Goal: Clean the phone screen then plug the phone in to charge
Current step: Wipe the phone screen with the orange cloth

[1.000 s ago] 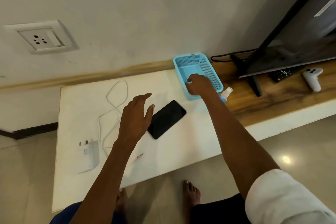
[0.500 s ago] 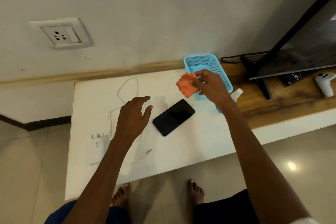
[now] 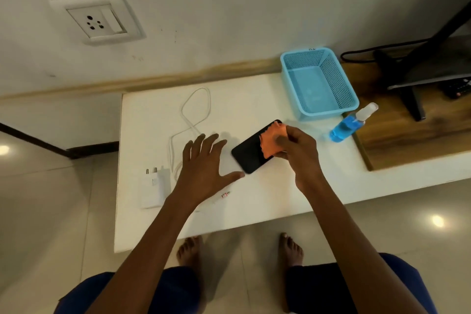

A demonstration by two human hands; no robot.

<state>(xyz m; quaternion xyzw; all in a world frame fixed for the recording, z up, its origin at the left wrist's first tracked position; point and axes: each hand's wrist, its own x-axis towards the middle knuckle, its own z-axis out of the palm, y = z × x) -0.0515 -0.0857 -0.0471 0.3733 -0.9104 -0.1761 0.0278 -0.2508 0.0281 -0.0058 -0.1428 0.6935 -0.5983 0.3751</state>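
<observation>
- Bare feet on the tiled floor at the near edge of the white counter.
- Charger adapter lies flat near the counter's left edge, pins pointing away toward the wall. White cable loops from it toward the wall; its red-tipped connector lies just beside the left wrist.
- Left hand: released, fingers spread and straight, palm down over the counter just left of the phone. Thumb tip is at the phone's near corner; can't tell whether it touches.
- Phone: black, screen up, lying diagonally mid-counter between the two hands.
- Right hand: grasping an orange cloth, thumb and fingers pinched on it. Cloth sits over the far-right part of the screen.
- Spray bottle with blue liquid, lying tilted at the counter's right edge, near the basket.
- Blue mesh basket against the wall, far right of the white top.
- Wall socket above the counter, to the left.
- TV stand and black cord on the wooden section at right.
</observation>
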